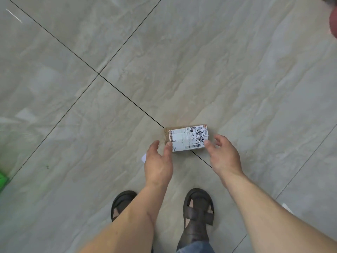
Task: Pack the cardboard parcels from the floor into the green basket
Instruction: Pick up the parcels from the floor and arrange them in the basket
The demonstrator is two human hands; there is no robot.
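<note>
Brown corrugated cardboard, mostly hidden under a white printed shipping label with barcodes and black scrawl, makes up the small rectangular parcel (187,138) lying flat on the glossy grey marble-patterned floor tiles (91,125), astride a dark grout line. It lies just ahead of both hands, its long axis running left to right across the person's front. The left hand (158,161) is released, thumb tip touching the parcel's near left corner; the right hand (223,154) is likewise spread, thumb at the near right corner, fingers beyond the end. Neither grasps it yet, and both look equally near. A sliver of the bright green plastic basket (3,179) shows at the far left edge, well apart.
</note>
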